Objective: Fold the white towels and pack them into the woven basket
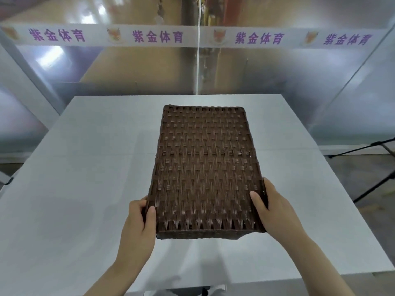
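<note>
A brown woven basket (205, 167) is upside down over the middle of the white table (85, 167), with its flat woven bottom facing up. My left hand (140, 223) grips its near left corner, thumb on top. My right hand (275, 212) grips its near right corner, thumb lying on the weave. The near edge of the basket looks lifted off the table. No white towel shows anywhere; whatever lies under the basket is hidden.
Translucent panels with a printed banner (192, 37) close off the space behind the table. A black tripod leg (372, 182) stands to the right of the table. The table's front edge is close to my body.
</note>
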{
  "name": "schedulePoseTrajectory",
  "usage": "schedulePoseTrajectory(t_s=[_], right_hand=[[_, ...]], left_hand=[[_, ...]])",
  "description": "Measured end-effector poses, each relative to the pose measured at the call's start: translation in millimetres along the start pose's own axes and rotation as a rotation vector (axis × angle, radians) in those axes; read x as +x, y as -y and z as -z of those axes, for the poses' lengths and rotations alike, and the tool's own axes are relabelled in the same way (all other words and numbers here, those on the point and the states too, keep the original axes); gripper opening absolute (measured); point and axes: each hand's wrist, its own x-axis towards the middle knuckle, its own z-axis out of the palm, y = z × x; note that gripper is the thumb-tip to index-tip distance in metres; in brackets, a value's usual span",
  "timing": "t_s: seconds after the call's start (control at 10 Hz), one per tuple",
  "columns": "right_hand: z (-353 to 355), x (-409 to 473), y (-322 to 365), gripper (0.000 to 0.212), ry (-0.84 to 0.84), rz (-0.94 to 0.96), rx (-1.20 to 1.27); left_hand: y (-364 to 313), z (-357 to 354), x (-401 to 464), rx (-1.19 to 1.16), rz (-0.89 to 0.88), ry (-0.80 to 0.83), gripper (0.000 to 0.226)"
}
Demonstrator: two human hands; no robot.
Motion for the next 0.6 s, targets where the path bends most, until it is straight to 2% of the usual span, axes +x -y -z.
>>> schedulePoseTrajectory(t_s=[0.4,0.5,0.6], right_hand=[[5,3,13,0.038,0.002,-0.053,-0.051],[22,10,25,0.057,-0.055,-0.092,-0.063],[76,15,67,0.038,-0.335,0.049,0.081]], left_hand=[[-3,5,10,-0.017,-0.003,0.039,0.005],[3,4,17,-0.184,0.075,0.018,0.025],[16,6,17,-0.292,0.236,0.076,0.048]])
